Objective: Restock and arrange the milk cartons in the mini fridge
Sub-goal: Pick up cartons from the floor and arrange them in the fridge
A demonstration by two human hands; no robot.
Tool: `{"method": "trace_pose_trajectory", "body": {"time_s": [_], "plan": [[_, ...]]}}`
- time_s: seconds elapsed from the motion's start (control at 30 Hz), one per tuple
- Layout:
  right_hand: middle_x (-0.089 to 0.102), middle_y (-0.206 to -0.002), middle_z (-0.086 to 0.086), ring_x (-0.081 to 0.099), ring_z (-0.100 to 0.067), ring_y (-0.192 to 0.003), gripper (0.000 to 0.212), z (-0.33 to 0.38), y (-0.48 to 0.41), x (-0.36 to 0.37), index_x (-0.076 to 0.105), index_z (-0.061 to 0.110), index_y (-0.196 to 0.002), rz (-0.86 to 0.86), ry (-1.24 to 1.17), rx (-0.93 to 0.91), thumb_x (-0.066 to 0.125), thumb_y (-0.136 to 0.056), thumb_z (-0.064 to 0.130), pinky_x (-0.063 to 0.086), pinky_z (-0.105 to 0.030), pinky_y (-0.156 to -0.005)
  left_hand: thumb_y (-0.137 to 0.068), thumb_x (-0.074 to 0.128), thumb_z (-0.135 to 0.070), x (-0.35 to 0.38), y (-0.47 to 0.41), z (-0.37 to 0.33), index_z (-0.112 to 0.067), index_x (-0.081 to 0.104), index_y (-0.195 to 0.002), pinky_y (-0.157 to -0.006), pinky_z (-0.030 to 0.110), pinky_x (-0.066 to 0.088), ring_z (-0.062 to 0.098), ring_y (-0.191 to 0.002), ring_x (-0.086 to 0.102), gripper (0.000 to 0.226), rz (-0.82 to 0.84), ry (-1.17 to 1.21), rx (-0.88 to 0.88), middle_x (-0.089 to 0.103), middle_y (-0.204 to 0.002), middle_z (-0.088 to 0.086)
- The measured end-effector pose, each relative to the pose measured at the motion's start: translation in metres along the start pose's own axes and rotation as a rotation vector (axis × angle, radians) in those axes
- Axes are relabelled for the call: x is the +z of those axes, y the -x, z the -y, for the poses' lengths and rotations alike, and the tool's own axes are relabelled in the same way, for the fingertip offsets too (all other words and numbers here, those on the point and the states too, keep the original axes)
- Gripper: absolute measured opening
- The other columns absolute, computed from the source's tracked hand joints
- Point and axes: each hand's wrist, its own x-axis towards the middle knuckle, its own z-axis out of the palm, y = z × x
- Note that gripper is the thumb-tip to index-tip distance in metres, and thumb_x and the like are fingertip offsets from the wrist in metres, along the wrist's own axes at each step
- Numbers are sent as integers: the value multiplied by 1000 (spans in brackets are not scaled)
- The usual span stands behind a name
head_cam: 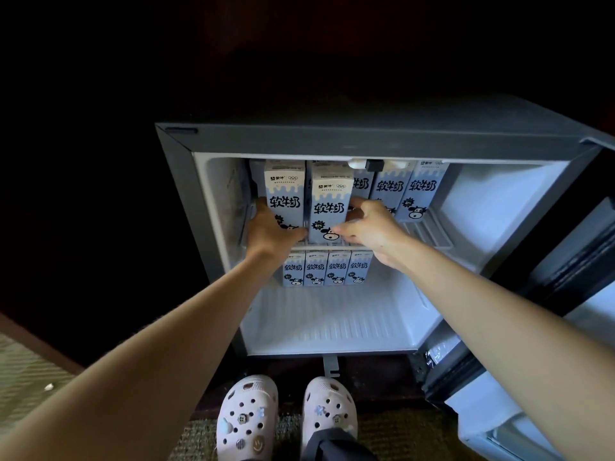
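Note:
The mini fridge (332, 138) stands open with pale blue milk cartons on two levels. On the upper wire shelf (429, 232), my left hand (271, 229) grips the front left carton (284, 191) low down. My right hand (367, 224) holds the carton beside it (331, 202), thumb on its front and fingers round its right side. Three more cartons (421, 191) stand behind and to the right on that shelf. A row of several cartons (327, 267) stands at the back of the lower level.
The fridge door (565, 294) hangs open on the right. The white fridge floor (332, 321) lies in front of the lower row. My feet in pale clogs (248, 417) stand on carpet just before the fridge. Dark cabinet surrounds it.

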Motion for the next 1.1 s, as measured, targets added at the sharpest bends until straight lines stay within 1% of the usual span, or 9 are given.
{"method": "trace_pose_trajectory", "body": {"time_s": [0.13,0.27,0.4,0.5,0.63,0.73,0.83,0.97,1.1], "plan": [[59,-127,-13,60,-30,-111,56,2,0,3,43,7,-136,-21,-14,-4,60,-85,-5,50,-31,-88,-66,77,2,-6,-6,8,-8,51,-122,-85,34,56,22,-101,64,62,111,-16,-6,67,-108,7],[62,-123,-10,60,-25,-111,51,-2,0,10,48,9,-129,-97,94,-52,65,-82,-1,49,-30,-90,-60,84,-8,-8,-3,8,-13,49,-124,-97,41,51,21,-108,62,73,121,2,42,66,-114,2],[62,-107,-4,61,-18,-95,43,-8,-3,21,48,3,-117,-243,127,-75,69,-80,4,51,-21,-76,-58,87,-18,-5,0,5,-15,49,-124,-97,41,51,20,-110,61,77,76,26,52,65,-118,1],[63,-106,-9,61,-23,-97,38,-13,-9,32,49,1,-113,-286,247,-121,69,-81,6,53,-34,-85,-60,85,-18,-4,2,4,-14,50,-124,-96,42,51,21,-108,62,73,60,29,57,66,-117,2],[66,-94,-13,64,-26,-84,33,-20,-9,41,50,-1,-113,-370,484,-222,66,-84,3,56,-38,-73,-63,84,-13,-2,1,5,-13,47,-126,-97,43,50,22,-110,61,73,42,27,69,65,-118,4],[63,-86,-9,61,-21,-76,33,-23,-8,42,51,-1,-112,-387,522,-245,68,-83,5,54,-34,-67,-67,81,-10,-2,2,5,-14,43,-129,-98,38,49,21,-111,60,74,55,32,80,64,-120,3],[66,-88,-8,62,-21,-80,28,-23,-8,39,56,0,-104,-392,532,-266,70,-82,8,52,-32,-66,-68,80,-10,-3,2,4,-17,38,-133,-99,35,47,20,-114,58,77,68,25,75,61,-122,1],[51,-83,-4,48,-17,-77,19,-25,0,37,55,8,-76,-366,488,-201,70,-82,19,34,-24,-65,-69,79,-9,-5,2,3,-17,35,-136,-101,34,44,20,-117,55,80,96,25,38,59,-126,3],[50,-90,-2,45,-14,-82,12,-24,11,36,58,8,-88,-366,480,-176,65,-85,17,32,-19,-69,-68,81,-10,-7,13,-4,-15,25,-143,-106,37,42,22,-125,50,94,68,-1,26,53,-135,4]]}}
